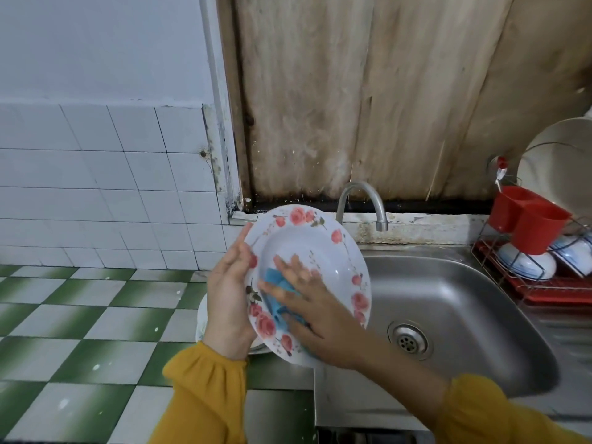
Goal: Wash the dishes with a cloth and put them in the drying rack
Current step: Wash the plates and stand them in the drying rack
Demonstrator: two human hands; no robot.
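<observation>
Because the floral plate [320, 245] is held tilted over the left edge of the sink [464, 299], gripped only at its left rim by the left hand [227, 299], a hard wipe or a wet grip could let it slip and crack against the steel. The right hand [307, 302] lies with fingers straight and spread, pressing the blue cloth [275, 280] flat into the plate's bowl. The left thumb laps the rim, with its fingers mostly hidden behind.

I'm seeing pale blue painted wall [96, 43] over white square tiles [96, 193] on the left, and stained wooden boards [352, 91] behind a steel sink [474, 293] with a curved tap [362, 200]. Green-and-white checkered tiling [80, 331] sits left of the sink. Light is flat and dim.
</observation>
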